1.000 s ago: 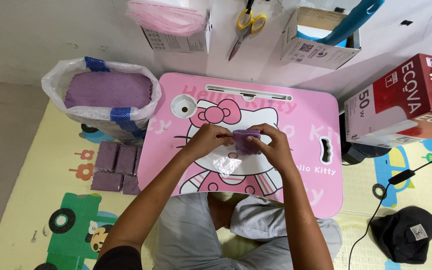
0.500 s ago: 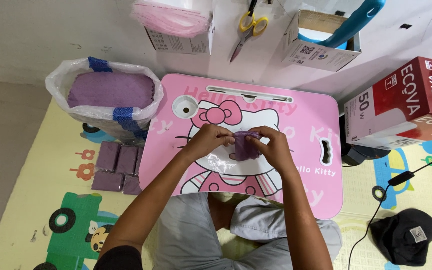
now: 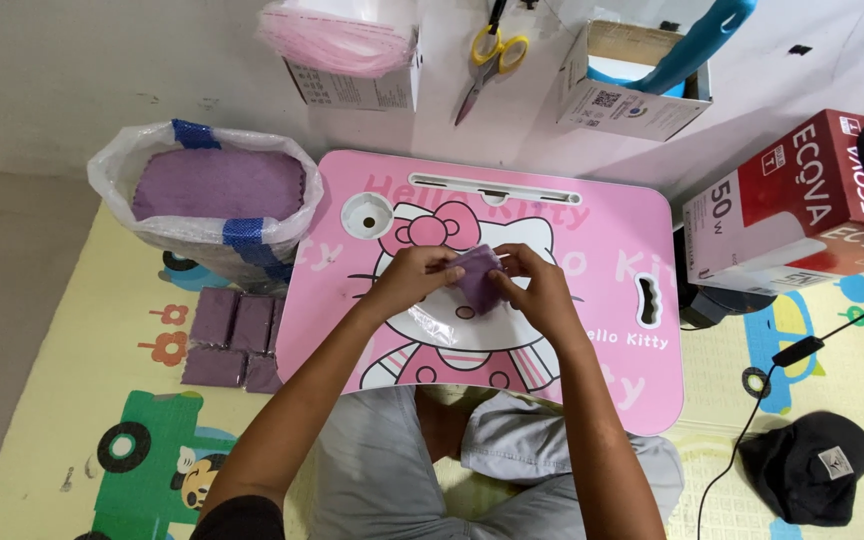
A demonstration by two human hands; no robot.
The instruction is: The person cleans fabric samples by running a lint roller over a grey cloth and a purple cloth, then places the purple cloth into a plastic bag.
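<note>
The purple cloth now stands folded narrower, both hands' grip pinching it; the plastic bag holds purple cloths.

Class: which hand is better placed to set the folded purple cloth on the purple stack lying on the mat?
Left hand, probably: the folded purple cloth stack lies on its side.

A pink lap table stands on a cartoon play mat beside a white wall.
</note>
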